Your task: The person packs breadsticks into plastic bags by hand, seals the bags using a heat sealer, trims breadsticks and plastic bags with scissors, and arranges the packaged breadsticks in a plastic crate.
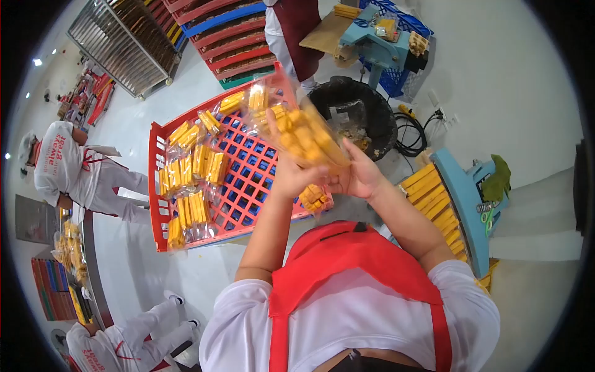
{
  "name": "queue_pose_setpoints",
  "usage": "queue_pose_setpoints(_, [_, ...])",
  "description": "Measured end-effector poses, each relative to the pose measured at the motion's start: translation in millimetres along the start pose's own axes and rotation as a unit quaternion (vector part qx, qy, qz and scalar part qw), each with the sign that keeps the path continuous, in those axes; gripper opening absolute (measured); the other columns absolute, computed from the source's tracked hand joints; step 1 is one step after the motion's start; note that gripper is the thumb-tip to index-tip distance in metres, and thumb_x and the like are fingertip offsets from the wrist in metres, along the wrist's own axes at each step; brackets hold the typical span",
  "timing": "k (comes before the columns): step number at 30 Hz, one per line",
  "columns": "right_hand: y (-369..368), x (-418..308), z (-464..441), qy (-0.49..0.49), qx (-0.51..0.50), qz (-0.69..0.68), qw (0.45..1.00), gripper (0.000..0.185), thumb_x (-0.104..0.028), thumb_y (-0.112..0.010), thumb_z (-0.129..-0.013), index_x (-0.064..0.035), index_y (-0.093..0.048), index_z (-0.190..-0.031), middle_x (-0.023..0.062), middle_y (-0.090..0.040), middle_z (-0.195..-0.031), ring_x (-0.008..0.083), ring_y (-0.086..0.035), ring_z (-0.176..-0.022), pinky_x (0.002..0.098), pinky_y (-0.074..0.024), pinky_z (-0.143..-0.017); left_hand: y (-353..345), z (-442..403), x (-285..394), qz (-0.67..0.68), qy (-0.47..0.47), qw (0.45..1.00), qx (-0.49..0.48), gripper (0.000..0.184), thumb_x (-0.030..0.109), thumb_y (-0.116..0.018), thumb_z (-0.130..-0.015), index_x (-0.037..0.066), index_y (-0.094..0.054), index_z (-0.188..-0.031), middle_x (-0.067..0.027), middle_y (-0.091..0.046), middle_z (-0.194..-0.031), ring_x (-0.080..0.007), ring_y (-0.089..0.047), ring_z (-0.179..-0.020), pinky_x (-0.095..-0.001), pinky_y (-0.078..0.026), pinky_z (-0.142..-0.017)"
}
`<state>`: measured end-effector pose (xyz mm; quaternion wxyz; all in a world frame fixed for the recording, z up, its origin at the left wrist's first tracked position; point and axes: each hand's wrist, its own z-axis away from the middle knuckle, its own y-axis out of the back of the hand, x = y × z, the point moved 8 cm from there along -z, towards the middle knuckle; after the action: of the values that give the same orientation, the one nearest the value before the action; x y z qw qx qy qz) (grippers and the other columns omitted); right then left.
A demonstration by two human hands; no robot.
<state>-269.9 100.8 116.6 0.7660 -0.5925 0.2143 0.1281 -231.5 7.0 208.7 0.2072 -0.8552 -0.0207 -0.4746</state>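
Note:
Out in front of me, both hands hold a clear plastic bag [308, 137] of chunky orange-yellow food pieces, tilted and partly blurred. My left hand [294, 176] is closed on its left and lower side. My right hand [363, 172] grips the lower right corner. Beneath and beyond the bag is a red plastic crate [243, 180] with a lattice bottom. Several clear packs of yellow sticks [199, 162] lie along its left and far sides. Another pack of yellow pieces [314, 198] lies at its near right corner, below my hands.
A black-lined bin [384, 111] stands right of the crate. Light-blue machines stand at the right [474, 204] and far right [372, 40], with yellow sticks [434, 208] at the nearer one. Cables [414, 133] lie on the floor. Crate stacks [226, 37], a rack [124, 46] and co-workers [80, 161] surround me.

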Motion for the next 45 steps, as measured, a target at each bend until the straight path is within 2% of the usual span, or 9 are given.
queue_pose_setpoints(2, [-9.0,-14.2,-9.7,0.100,0.011,-0.016,0.995,0.048,-0.044,-0.030,-0.089,-0.0105,-0.044,-0.120,0.0090,-0.051,-0.115,0.0198,-0.051,-0.103,0.0387,-0.0443,-0.082,-31.0,5.4,24.2,-0.196,-0.080,0.976,-0.042,0.126,0.013,-0.078,-0.052,0.016,0.020,-0.133,-0.0121,-0.032,-0.120,-0.0246,-0.042,-0.107,-0.0350,-0.034,-0.092])
queue_pose_setpoints(9, [-51.3,-30.6,4.2,0.077,-0.224,-0.122,0.964,0.050,-0.040,-0.026,-0.091,-0.0035,-0.040,-0.122,0.0108,-0.048,-0.120,0.0219,-0.047,-0.109,0.0358,-0.0346,-0.095,-59.2,23.4,40.6,-0.166,-0.144,0.954,-0.202,0.131,0.010,-0.078,-0.053,0.024,0.027,-0.129,-0.0119,-0.026,-0.128,-0.0259,-0.036,-0.116,-0.0375,-0.036,-0.092])
queue_pose_setpoints(12, [-34.1,-29.6,5.3,0.107,0.002,0.036,0.994,0.056,-0.047,-0.024,-0.090,-0.0043,-0.038,-0.124,0.0102,-0.048,-0.120,0.0226,-0.047,-0.109,0.0366,-0.0341,-0.095,-42.7,22.4,29.4,-0.164,-0.070,0.978,-0.107,0.129,0.008,-0.078,-0.055,0.026,0.025,-0.130,-0.0120,-0.026,-0.130,-0.0261,-0.036,-0.117,-0.0382,-0.036,-0.093])
queue_pose_setpoints(22, [12.9,-6.1,-3.6,0.039,-0.036,0.033,0.998,0.070,-0.065,-0.024,-0.080,-0.0148,-0.034,-0.129,0.0082,-0.046,-0.122,0.0254,-0.051,-0.105,0.0449,-0.0474,-0.074,-46.9,11.7,33.6,-0.090,-0.046,0.979,-0.177,0.123,0.006,-0.076,-0.057,0.020,0.020,-0.133,-0.0134,-0.022,-0.134,-0.0278,-0.034,-0.119,-0.0394,-0.035,-0.093])
queue_pose_setpoints(28, [-14.4,-11.4,3.3,0.062,-0.049,-0.019,0.997,0.061,-0.056,-0.026,-0.085,-0.0132,-0.035,-0.128,0.0094,-0.041,-0.126,0.0262,-0.045,-0.112,0.0440,-0.0406,-0.088,-40.5,1.7,29.9,-0.080,-0.010,0.978,-0.191,0.118,0.009,-0.077,-0.058,0.016,0.012,-0.135,-0.0132,-0.026,-0.133,-0.0274,-0.034,-0.120,-0.0388,-0.034,-0.095])
queue_pose_setpoints(31, [-28.9,-21.1,11.4,0.117,-0.069,-0.065,0.989,0.054,-0.047,-0.033,-0.087,-0.0123,-0.033,-0.129,0.0096,-0.039,-0.128,0.0261,-0.041,-0.115,0.0435,-0.0369,-0.093,-36.1,-10.7,25.4,0.121,0.034,0.984,-0.130,0.109,0.016,-0.075,-0.060,0.008,0.002,-0.136,-0.0130,-0.029,-0.130,-0.0237,-0.038,-0.116,-0.0345,-0.032,-0.095])
queue_pose_setpoints(33, [-33.1,-45.7,14.2,0.241,-0.060,-0.066,0.967,0.049,-0.037,-0.031,-0.089,-0.0085,-0.033,-0.129,0.0088,-0.037,-0.131,0.0246,-0.036,-0.120,0.0429,-0.0295,-0.098,-2.0,-18.1,16.9,0.049,0.046,0.994,0.090,0.103,0.021,-0.071,-0.067,0.010,0.005,-0.136,-0.0127,-0.029,-0.131,-0.0242,-0.034,-0.119,-0.0347,-0.026,-0.099])
queue_pose_setpoints(41, [-45.7,-61.1,35.7,0.440,0.067,0.268,0.855,0.047,-0.018,-0.052,-0.083,-0.0051,-0.034,-0.125,0.0128,-0.037,-0.127,0.0220,-0.040,-0.115,0.0348,-0.0321,-0.095,3.9,-12.1,11.8,0.066,0.007,0.992,0.111,0.101,0.020,-0.065,-0.074,0.015,0.016,-0.134,-0.0112,-0.022,-0.133,-0.0246,-0.028,-0.121,-0.0361,-0.026,-0.099])
queue_pose_setpoints(45, [-97.1,-85.7,40.8,0.400,-0.015,0.613,0.681,0.057,-0.026,-0.052,-0.082,-0.0014,-0.030,-0.129,0.0195,-0.031,-0.131,0.0265,-0.031,-0.122,0.0354,-0.0235,-0.100,5.9,-16.3,16.7,0.079,0.016,0.994,0.079,0.086,0.016,-0.060,-0.076,0.012,0.002,-0.135,-0.0113,-0.030,-0.127,-0.0238,-0.036,-0.116,-0.0357,-0.034,-0.095])
